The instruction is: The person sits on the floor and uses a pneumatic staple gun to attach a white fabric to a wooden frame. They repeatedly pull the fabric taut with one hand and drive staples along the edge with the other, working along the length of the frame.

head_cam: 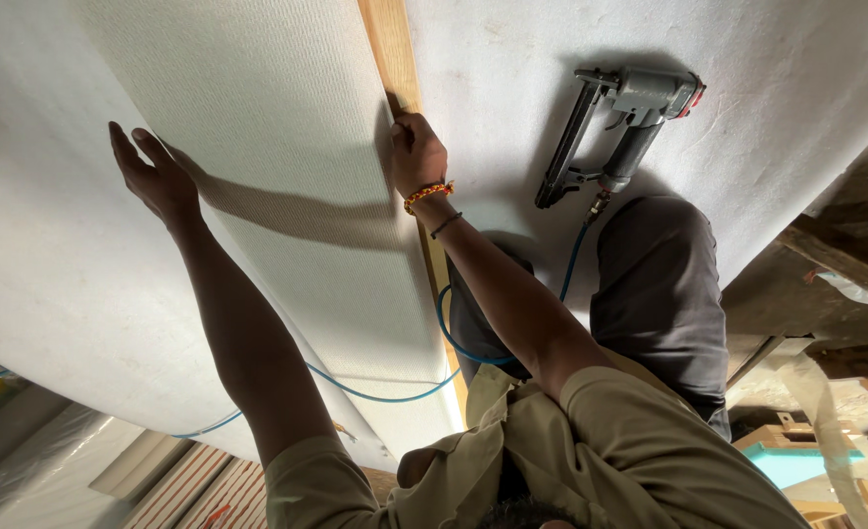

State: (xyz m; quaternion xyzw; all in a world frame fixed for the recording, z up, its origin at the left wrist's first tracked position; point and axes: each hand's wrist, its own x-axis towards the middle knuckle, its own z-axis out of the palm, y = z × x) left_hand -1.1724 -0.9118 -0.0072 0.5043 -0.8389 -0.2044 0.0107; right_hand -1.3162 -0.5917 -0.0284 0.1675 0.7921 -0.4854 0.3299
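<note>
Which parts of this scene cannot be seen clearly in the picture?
- Head view: the wooden strip runs under the textured fabric and the right hand, so its full width is hidden.
- The blue hose disappears behind the arms.
- The staple gun nose: too small to judge.
- Left hand palm faces away.

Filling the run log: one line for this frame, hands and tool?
left hand: flat on white textured fabric | right hand: gripping fabric edge at wooden strip | grey pneumatic stapler: lying unheld

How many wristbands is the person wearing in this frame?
2, both on the right wrist: an orange beaded bracelet nearest the right hand, and a thin dark band just below it. The left wrist is bare.
</note>
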